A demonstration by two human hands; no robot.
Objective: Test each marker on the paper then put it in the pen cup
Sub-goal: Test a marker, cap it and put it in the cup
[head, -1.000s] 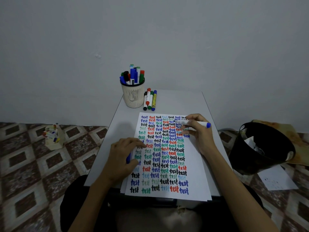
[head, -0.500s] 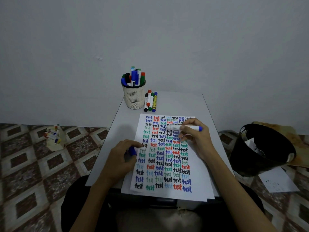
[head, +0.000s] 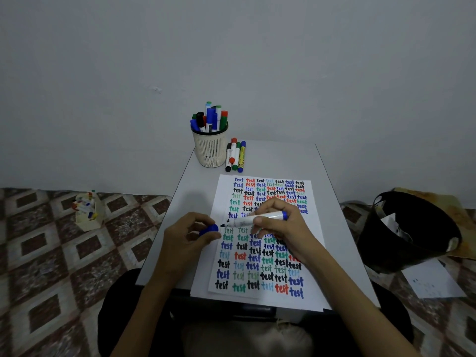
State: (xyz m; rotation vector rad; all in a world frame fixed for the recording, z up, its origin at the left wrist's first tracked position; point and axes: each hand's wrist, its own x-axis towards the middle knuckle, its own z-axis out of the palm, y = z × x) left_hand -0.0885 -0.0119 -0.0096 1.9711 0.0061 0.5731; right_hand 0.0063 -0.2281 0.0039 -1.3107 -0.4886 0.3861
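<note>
Grips the marker [head: 247,220] in the right hand [head: 280,228], fingers curled round the white barrel, blue end at 3 o'clock, dark tip at 9 o'clock. Pinches the blue cap [head: 209,229] between thumb and fingers of the left hand [head: 185,238], just off the tip, with a small gap between the two.

Has drawn the marker, since a second ago, from the 12 o'clock rows of the paper [head: 313,287] down and across to its 9 o'clock edge. Has lifted the left hand off that edge and turned it, so the cap, half hidden then, now shows plainly. Holds the marker low over the sheet's left columns; cannot tell whether it touches.

Leaves the pen cup [head: 210,150] at 11 o'clock on the table [head: 278,158], full of capped markers, and four loose markers [head: 235,157] lying just at the cup's 3 o'clock, as before.

Reads "test" over and over down the paper, in black, blue, red, green and pale blue. Cannot make out the small print on the held barrel, nor on the yellow barrel among the loose markers.
</note>
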